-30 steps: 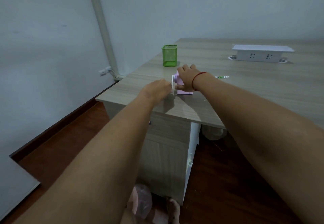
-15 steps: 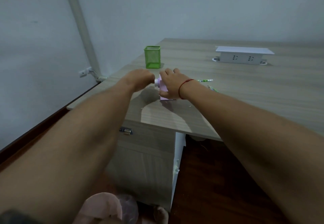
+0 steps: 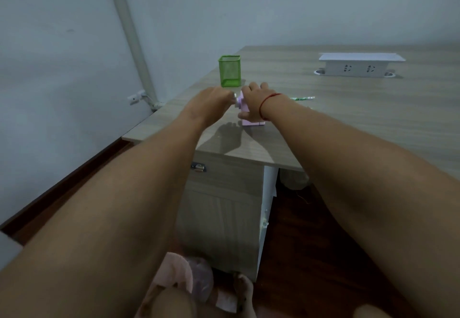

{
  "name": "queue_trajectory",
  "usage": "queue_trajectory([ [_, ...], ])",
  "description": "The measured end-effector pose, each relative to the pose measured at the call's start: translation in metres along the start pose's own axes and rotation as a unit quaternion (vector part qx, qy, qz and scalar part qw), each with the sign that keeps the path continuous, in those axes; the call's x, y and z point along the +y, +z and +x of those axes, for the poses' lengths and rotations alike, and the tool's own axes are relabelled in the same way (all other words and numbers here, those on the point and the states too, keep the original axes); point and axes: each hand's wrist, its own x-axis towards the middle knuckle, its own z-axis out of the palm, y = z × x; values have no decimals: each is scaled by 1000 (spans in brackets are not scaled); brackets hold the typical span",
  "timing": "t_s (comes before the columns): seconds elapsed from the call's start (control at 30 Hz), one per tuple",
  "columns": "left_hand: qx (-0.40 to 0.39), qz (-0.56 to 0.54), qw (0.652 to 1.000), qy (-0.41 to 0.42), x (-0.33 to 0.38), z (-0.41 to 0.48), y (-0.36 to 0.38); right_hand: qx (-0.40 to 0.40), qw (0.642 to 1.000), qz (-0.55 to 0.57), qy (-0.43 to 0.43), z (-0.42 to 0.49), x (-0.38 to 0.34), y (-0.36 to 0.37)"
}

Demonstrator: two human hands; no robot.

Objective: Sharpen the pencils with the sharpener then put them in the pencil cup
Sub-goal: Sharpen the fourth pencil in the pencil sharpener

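A pink pencil sharpener [image 3: 250, 123] stands near the desk's left front corner. My right hand [image 3: 254, 102] is clamped over its top and holds it down. My left hand [image 3: 211, 101] is closed at the sharpener's left face, against its white front plate; what its fingers hold is hidden. A green mesh pencil cup [image 3: 229, 70] stands just behind the hands. One green patterned pencil [image 3: 302, 98] lies flat on the desk to the right of my right wrist.
The wooden desk [image 3: 361, 108] carries a white socket box [image 3: 358, 65] at the back right. Its left edge runs close to the wall and a vertical pipe [image 3: 129, 33]. A cabinet [image 3: 224, 205] sits below the desk front, above my knees.
The view has shifted as my head moved. My left hand has pressed closer to the sharpener's left face. My right hand stays on the sharpener.
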Motion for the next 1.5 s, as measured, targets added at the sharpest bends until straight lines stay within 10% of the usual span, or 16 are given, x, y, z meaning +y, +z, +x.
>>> queue_trajectory([
  [0.67, -179, -53, 980, -70, -10, 22, 42, 50, 997, 51, -1, 8, 3, 14],
  [1.5, 9, 2, 1000, 20, -6, -3, 10, -2, 1000, 9, 16, 16, -2, 7],
])
